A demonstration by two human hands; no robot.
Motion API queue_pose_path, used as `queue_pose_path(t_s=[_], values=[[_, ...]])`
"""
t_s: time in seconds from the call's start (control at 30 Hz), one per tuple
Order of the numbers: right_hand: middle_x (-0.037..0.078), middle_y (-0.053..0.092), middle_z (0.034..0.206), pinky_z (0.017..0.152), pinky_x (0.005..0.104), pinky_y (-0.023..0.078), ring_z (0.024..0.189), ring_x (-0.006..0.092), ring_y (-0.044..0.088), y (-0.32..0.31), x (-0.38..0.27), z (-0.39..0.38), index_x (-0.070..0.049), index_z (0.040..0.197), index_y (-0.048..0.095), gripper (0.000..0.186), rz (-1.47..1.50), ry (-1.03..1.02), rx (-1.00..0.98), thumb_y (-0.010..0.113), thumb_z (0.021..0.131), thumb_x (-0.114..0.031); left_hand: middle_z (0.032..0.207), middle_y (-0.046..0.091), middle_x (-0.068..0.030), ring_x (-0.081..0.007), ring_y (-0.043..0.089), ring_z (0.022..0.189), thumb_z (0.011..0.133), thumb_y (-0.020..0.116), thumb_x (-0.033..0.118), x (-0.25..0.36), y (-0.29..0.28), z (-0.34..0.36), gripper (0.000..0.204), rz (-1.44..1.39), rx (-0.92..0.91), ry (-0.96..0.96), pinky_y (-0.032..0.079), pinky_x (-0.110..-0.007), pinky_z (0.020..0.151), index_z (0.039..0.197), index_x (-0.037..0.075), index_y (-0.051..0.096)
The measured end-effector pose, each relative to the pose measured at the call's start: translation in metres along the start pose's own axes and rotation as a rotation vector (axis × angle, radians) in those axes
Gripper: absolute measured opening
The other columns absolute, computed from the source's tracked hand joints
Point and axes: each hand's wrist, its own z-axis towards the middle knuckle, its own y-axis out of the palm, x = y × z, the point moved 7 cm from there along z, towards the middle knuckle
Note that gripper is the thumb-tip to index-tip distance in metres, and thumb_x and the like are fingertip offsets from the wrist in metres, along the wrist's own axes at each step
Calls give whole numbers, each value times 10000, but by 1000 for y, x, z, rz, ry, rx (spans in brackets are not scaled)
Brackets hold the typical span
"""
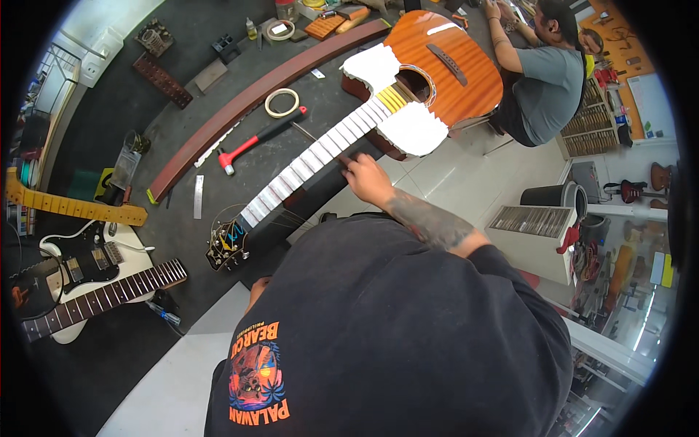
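An acoustic guitar (466,69) with a reddish-brown top lies on the dark workbench, its headstock (228,244) toward the near left. White masking covers its upper body beside the neck, and pale tape strips lie between the frets of the fretboard (320,156). My right hand (370,180) is at the neck's near edge, fingers curled together; whatever they hold is too small to make out. Only a sliver of my left hand (258,289) shows beside my dark shirt, below the headstock; its fingers are hidden.
Past the neck lie a red-and-black hammer (251,144), a tape roll (282,103) and a long curved brown beam (269,91). A white electric guitar (91,251) and a loose maple neck (80,207) rest at left. Another person (546,87) sits at far right.
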Motion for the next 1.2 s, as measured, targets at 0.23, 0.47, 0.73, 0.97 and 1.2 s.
queue_pose_path(t_s=[0.23,0.47,0.73,0.97,1.2], values=[[194,725,997,807,392,562,856,303,717,-50,134,-122,-23,1289,702,405,200,522,-139,709,939,-227,1201,738,-202,-275,721,1084,934,754,360,25,55,-1,542,87,-49,-38,558,-370,898,1331,1,663],[174,764,895,701,357,566,740,202,715,-70,406,-313,9,1297,692,449,125,829,-105,675,923,-239,1240,725,-196,-273,714,1105,920,765,348,90,150,17,571,-90,-19,-38,554,-375,916,1372,21,641],[217,757,872,710,379,578,746,311,741,-133,466,-431,29,1222,727,429,200,1027,-203,653,892,-235,1307,694,-179,-310,690,1172,848,797,287,215,160,-44,627,292,34,-107,543,-402,982,1424,112,623],[110,666,645,509,354,510,550,213,659,-140,549,-484,-9,849,731,173,68,691,-395,614,860,-136,1263,704,-196,-346,710,1071,878,733,382,275,183,-36,549,261,186,89,554,-425,953,1350,110,665],[151,762,837,704,397,599,760,258,757,-129,523,-347,-38,999,787,256,346,1066,-236,666,852,-210,1176,736,-221,-376,701,1112,899,663,568,144,211,-15,597,337,169,-81,539,-454,961,1262,97,721]])
